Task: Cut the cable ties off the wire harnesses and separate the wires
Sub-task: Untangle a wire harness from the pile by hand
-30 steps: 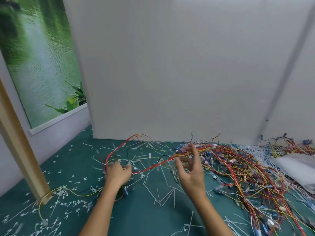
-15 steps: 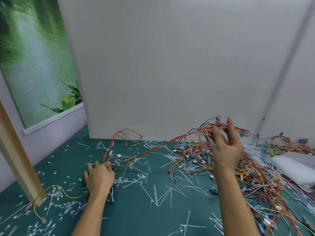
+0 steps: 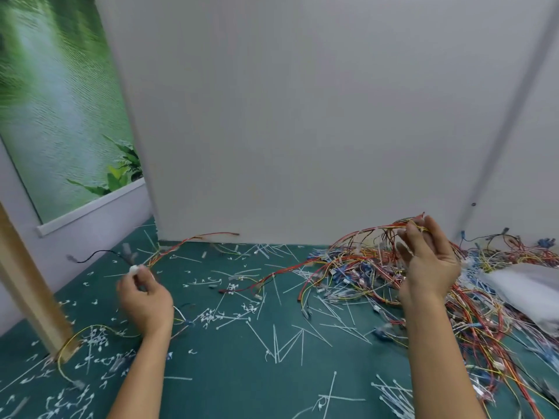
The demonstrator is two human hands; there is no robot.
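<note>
Pulling a wire harness apart over a green counter. Grips, with the right hand raised at the right, a bunch of red and yellow wires lifted off the tangled heap, fingers curled round it. Pinches, with the left hand at the near left, blurred, a loose strand by its white connector; from there runs off toward the foot of the far white partition. Shows no cutter in either hand.

Looks well under way, yet far from finished. To be counted as done: scores of snipped cable ties littering the counter from the near left across to the heap, plainly the leavings of many cuts. Also a single yellow wire lying apart beside the wooden post at the left, away from the rest.

To be counted as left: the heap itself, spreading over the whole right side and running under and beside a white bag, with red, yellow, blue and black wires knotted together. Cannot tell, at this size, how many ties are uncut inside it. Judged by its bulk against the few wires lying free, most of the separating lies ahead.
</note>
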